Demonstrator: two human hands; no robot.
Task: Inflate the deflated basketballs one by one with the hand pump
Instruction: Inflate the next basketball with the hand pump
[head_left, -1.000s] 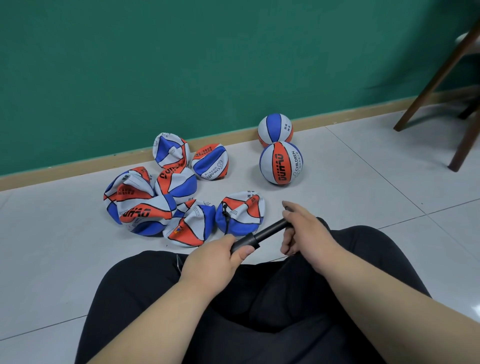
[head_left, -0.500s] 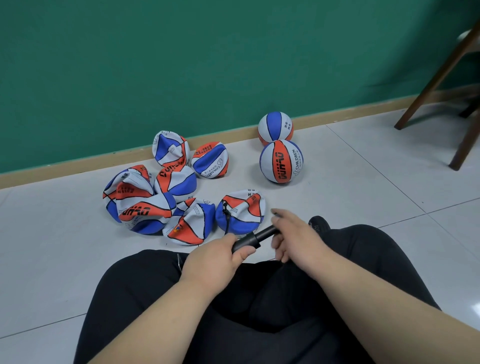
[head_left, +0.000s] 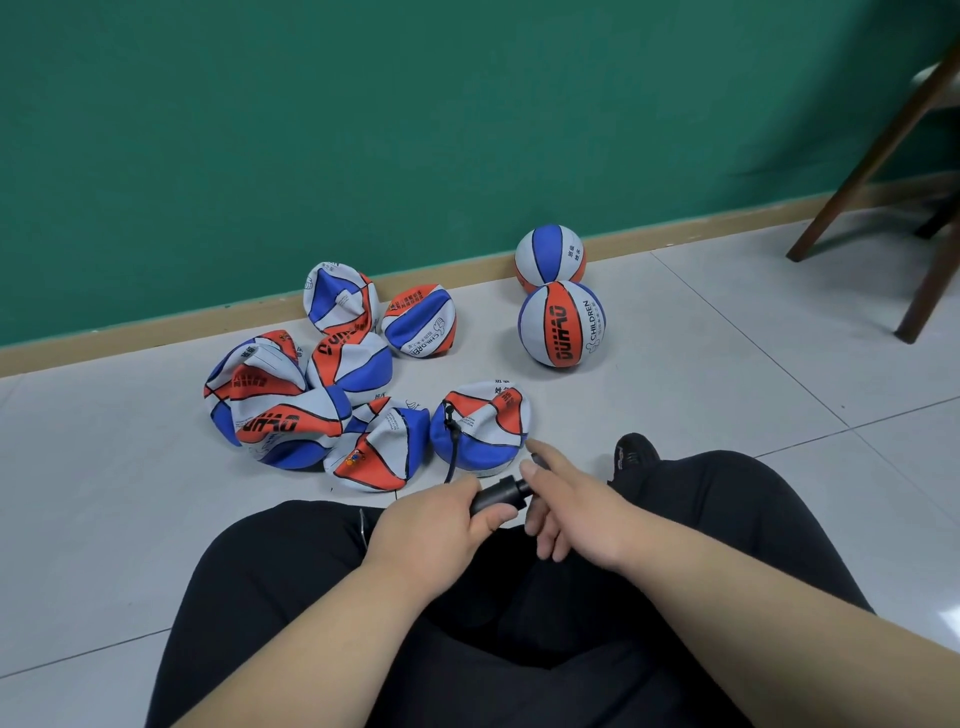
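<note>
I sit on the floor with the black hand pump (head_left: 500, 492) above my lap. My left hand (head_left: 441, 525) grips its barrel. My right hand (head_left: 576, 509) covers the handle end, close against the barrel, index finger stretched out and the other fingers curled; the handle itself is mostly hidden. A thin black hose (head_left: 453, 447) runs from the pump to a deflated red, white and blue basketball (head_left: 483, 431) just ahead of my hands. Several more deflated balls (head_left: 291, 410) lie heaped to its left. Two inflated balls (head_left: 562, 323) (head_left: 549, 255) stand near the wall.
A green wall with a tan skirting board (head_left: 156, 332) bounds the tiled floor behind the balls. Brown wooden chair legs (head_left: 883, 156) stand at the far right. My black shoe (head_left: 634, 452) pokes out beside my right knee.
My right hand has moved left toward my left hand, pushing the pump handle in; the exposed rod seen earlier is now gone. My left hand stays put.
</note>
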